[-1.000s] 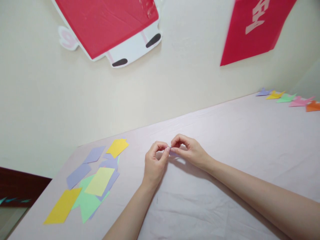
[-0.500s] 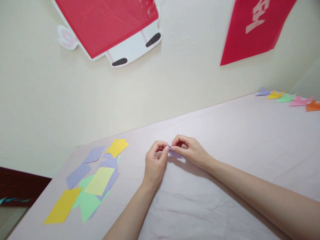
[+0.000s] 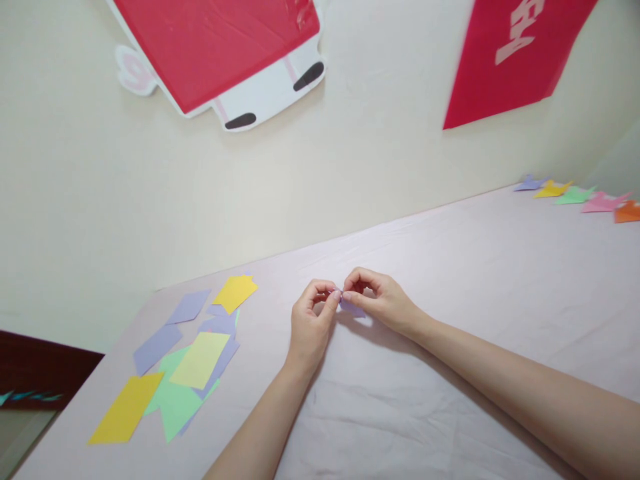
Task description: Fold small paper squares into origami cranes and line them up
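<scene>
A small piece of folded purple paper [image 3: 353,309] is pinched between my two hands, just above the pale cloth. My left hand [image 3: 314,312] grips its left side between thumb and curled fingers. From the right, my right hand [image 3: 379,299] pinches the same paper close to the left fingertips. Fingers cover most of the paper's upper part, so its exact folded shape is hidden; a flap shows below the right thumb.
Loose paper sheets in yellow [image 3: 127,408], green [image 3: 183,405] and purple [image 3: 158,348] overlap at the left. Several folded paper shapes, among them a pink one [image 3: 604,203], line the far right. Behind the cloth-covered surface [image 3: 450,427] rises a wall with red decorations [image 3: 220,47].
Both hands stay nearly in place, still pinching the purple paper with only tiny finger shifts. The whole view has shifted very slightly.
</scene>
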`<state>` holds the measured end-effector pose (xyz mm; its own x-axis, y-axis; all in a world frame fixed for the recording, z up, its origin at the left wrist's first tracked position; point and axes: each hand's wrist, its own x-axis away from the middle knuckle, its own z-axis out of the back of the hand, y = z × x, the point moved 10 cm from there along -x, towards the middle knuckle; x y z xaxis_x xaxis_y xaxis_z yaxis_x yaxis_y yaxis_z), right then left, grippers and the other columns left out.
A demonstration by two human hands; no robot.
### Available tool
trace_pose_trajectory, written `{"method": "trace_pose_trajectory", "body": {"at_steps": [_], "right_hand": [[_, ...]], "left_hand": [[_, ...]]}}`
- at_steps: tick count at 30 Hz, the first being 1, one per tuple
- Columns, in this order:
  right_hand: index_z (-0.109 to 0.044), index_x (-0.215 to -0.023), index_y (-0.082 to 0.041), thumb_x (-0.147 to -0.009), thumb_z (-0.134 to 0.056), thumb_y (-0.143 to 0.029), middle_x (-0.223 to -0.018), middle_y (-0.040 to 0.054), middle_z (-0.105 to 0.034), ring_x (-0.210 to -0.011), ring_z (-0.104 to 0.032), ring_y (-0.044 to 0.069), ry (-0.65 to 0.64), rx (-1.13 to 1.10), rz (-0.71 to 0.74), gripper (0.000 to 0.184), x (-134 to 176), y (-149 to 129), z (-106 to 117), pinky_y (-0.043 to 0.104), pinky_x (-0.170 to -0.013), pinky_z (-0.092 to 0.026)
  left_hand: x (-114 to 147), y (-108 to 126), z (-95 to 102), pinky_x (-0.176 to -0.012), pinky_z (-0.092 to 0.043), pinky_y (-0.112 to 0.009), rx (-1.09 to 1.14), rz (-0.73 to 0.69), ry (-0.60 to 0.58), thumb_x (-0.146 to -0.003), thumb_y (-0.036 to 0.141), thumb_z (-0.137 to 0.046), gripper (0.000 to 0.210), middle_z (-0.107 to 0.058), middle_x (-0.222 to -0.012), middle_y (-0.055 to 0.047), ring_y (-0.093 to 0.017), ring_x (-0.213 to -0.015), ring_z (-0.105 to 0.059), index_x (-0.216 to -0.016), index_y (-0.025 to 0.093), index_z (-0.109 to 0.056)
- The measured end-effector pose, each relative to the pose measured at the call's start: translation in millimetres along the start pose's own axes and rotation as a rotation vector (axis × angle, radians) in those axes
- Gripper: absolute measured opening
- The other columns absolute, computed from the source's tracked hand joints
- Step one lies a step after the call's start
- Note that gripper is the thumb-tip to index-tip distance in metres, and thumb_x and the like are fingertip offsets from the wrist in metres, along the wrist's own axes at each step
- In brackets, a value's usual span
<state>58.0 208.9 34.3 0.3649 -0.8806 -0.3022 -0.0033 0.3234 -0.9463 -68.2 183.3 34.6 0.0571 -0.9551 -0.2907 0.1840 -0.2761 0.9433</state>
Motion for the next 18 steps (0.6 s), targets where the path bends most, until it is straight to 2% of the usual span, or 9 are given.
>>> {"method": "trace_pose_trajectory", "body": {"at_steps": [11,18], "right_hand": [[-0.063,-0.076,-0.017,-0.080,-0.062,-0.027,-0.072,0.0000,-0.061,-0.069,-0.055,0.014,-0.001,0.037,-0.007,0.011,-0.6,-1.6,0.5,0.026,-0.066,-0.043],[-0.061,-0.076,-0.017,-0.080,-0.062,-0.026,-0.071,-0.0009,-0.060,-0.070,-0.054,0.014,-0.010,0.029,0.000,0.010,-0.8,0.4,-2.6,0.025,-0.066,-0.041]], "left_hand": [[-0.4,-1.2,-0.8,-0.071,-0.043,-0.023,0.015,-0.003,-0.025,-0.084,0.028,-0.063,0.010,-0.059,-0.078,0.001,-0.014,-0.075,-0.056,-0.082,0.019,-0.061],[-0.3,7.1,1.3,-0.069,-0.042,-0.023,0.032,-0.037,-0.003,-0.085,0.027,-0.061,0.013,-0.057,-0.074,0.003,-0.012,-0.072,-0.053,-0.075,0.019,-0.060]]}}
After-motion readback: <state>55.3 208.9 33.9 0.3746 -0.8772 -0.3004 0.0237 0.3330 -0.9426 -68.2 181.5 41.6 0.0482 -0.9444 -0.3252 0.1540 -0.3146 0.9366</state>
